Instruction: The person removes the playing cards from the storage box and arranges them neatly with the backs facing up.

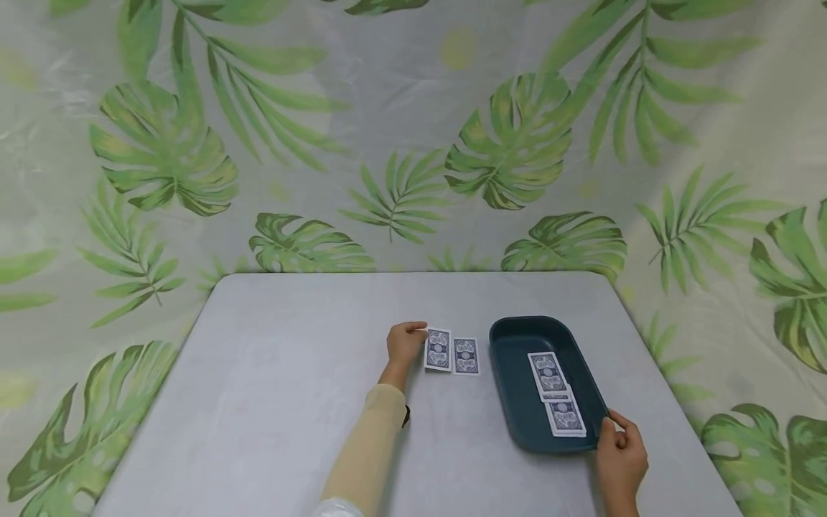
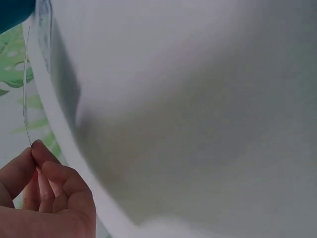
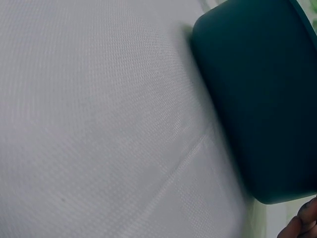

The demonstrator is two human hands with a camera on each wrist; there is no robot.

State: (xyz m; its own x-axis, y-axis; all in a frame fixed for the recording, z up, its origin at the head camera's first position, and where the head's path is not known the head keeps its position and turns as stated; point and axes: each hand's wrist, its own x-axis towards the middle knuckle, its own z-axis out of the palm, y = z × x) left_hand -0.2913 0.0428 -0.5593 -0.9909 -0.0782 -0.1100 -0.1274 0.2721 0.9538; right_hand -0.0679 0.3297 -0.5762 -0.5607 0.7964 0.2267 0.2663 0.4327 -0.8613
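Note:
Between thumb and fingertips, my left hand [image 1: 404, 346] pinches the left edge of a blue-backed playing card [image 1: 438, 350]. The left wrist view shows that card [image 2: 25, 99] nearly edge-on, raised off the table. Just right of it a second playing card [image 1: 466, 356] lies face down. My right hand [image 1: 622, 452] grips the near right corner of a dark teal tray [image 1: 517, 402]. Inside the tray, overlapping playing cards [image 1: 548, 375] lie face down, their number unclear. The right wrist view has the tray's outer wall [image 3: 252, 99] and only a few fingertips [image 3: 292, 228].
A white cloth covers the table [image 1: 258, 402], its rounded far corners close to a leaf-patterned curtain [image 1: 400, 129]. The tray stands on the right part of the table, a short gap from the second card.

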